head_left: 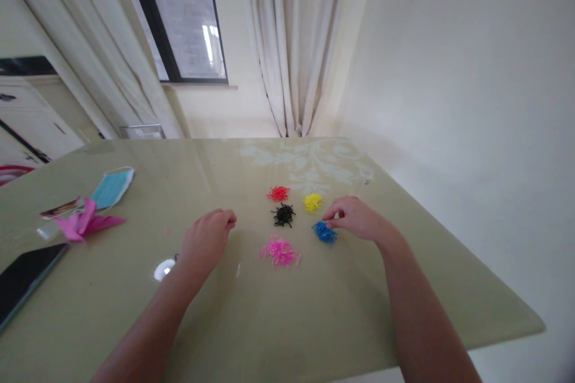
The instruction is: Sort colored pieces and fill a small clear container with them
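Note:
Five small heaps of thin, short, rubbery-looking strands lie on the table, each in its own colour. My right hand (357, 217) is at the blue strands (325, 232), thumb and forefinger pinched at the heap's upper edge. Just behind it sit the yellow strands (312, 202). To the left are the red strands (278, 193), the black strands (283, 215) and, nearest me, the pink strands (279, 251). Left of the heaps, my left hand (206, 239) is closed with its fingers curled; whatever may be inside is hidden.
The greenish, glossy table (287, 323) has a wall along its right. At the left lie a blue face mask (113, 188), a folded pink piece (85, 222) and a dark phone or tablet (27, 278). A shiny white round thing (163, 269) is partly behind my left forearm.

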The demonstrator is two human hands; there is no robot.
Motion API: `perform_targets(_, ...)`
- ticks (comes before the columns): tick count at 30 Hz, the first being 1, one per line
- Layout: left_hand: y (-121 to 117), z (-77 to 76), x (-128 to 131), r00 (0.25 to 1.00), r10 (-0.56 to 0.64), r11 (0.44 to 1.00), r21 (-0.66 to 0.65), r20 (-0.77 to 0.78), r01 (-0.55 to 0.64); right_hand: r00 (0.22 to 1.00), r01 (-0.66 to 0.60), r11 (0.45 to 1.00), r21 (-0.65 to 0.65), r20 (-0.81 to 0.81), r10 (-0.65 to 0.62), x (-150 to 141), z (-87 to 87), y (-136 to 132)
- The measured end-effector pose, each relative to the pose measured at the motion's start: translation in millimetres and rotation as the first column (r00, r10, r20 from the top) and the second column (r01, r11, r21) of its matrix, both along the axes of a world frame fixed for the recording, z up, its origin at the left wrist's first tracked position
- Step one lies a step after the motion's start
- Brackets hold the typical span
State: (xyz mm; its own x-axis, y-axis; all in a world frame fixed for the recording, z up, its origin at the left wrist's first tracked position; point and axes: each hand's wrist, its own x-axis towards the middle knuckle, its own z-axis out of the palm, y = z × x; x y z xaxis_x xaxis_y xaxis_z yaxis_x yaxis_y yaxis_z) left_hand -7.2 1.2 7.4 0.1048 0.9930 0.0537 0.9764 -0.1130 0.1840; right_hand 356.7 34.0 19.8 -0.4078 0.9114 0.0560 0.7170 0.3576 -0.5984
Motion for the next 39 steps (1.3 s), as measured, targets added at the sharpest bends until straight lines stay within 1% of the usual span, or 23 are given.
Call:
perform_targets(5,-1.2,1.6,0.3,0.999,0.022,0.999,0.046,0.024,-0.023,0.995,0.061,0.988,0.143,-0.087,-0.049,-8.0,7.2,-1.3)
perform_targets(9,-1.0,0.1,-1.7,0.997,0.023,0.997,0.075,0.077,-0.029,0.982,0.080,0.971,0.225,-0.187,-0.038,-34.3,7.6,-5.7)
perform_targets(11,0.0,0.2,-1.4,0.989,0.007,0.996,0.092,0.146,-0.020,0.971,0.072,0.968,0.239,-0.240,-0.013,-53.5,4.9,-10.5)
perform_targets(13,1.1,0.6,1.1,0.956,-0.042,0.995,0.097,0.290,0.014,0.956,0.051,0.973,0.225,-0.292,0.018,-74.0,1.1,-17.3)
perform_targets(14,1.5,0.6,3.4,0.917,-0.075,0.995,0.095,0.392,0.041,0.948,0.038,0.976,0.214,-0.318,0.032,-83.7,-1.1,-20.9)
perform_targets(15,1.6,0.5,6.3,0.858,-0.112,0.993,0.092,0.501,0.076,0.940,0.031,0.979,0.200,-0.338,0.040,-92.5,-3.5,-24.5)
perform_targets(17,0.8,-0.3,13.5,0.701,-0.170,0.985,0.090,0.693,0.150,0.925,0.016,0.986,0.164,-0.378,0.047,-106.6,-8.5,-30.6)
perform_targets(18,-0.1,-0.9,17.4,0.621,-0.183,0.980,0.091,0.762,0.176,0.918,0.011,0.989,0.146,-0.394,0.048,-111.4,-11.1,-32.8)
perform_targets(19,-1.2,-1.5,21.3,0.550,-0.186,0.976,0.091,0.814,0.195,0.912,0.008,0.991,0.131,-0.407,0.046,-114.9,-13.5,-34.3)
perform_targets(21,-4.0,-2.3,28.3,0.444,-0.176,0.973,0.087,0.879,0.213,0.907,0.009,0.993,0.115,-0.420,0.040,-118.1,-17.2,-35.4)
perform_targets(23,-6.5,-2.7,33.7,0.369,-0.155,0.974,0.080,0.916,0.212,0.903,0.014,0.994,0.110,-0.428,0.035,-118.0,-19.0,-35.0)
perform_targets(25,-8.4,-3.0,37.4,0.320,-0.137,0.977,0.074,0.938,0.202,0.899,0.016,0.994,0.110,-0.437,0.033,-116.7,-18.8,-34.4)
perform_targets(27,-9.4,-3.3,39.8,0.297,-0.123,0.979,0.067,0.947,0.191,0.894,0.015,0.993,0.115,-0.446,0.038,-115.7,-17.2,-34.5)
perform_targets(30,-9.9,-3.1,41.6,0.297,-0.121,0.978,0.061,0.947,0.201,0.891,0.015,0.990,0.138,-0.451,0.050,-115.5,-14.7,-35.9)
perform_targets(34,-9.8,-2.8,40.8,0.289,-0.130,0.962,0.050,0.948,0.270,0.873,0.031,0.989,0.146,-0.486,0.044,-116.4,-13.8,-37.7)
perform_targets(39,-10.6,-5.1,37.1,0.322,-0.145,0.925,0.013,0.936,0.379,0.836,0.031,0.995,0.092,-0.548,0.024,-116.0,-15.8,-37.0)
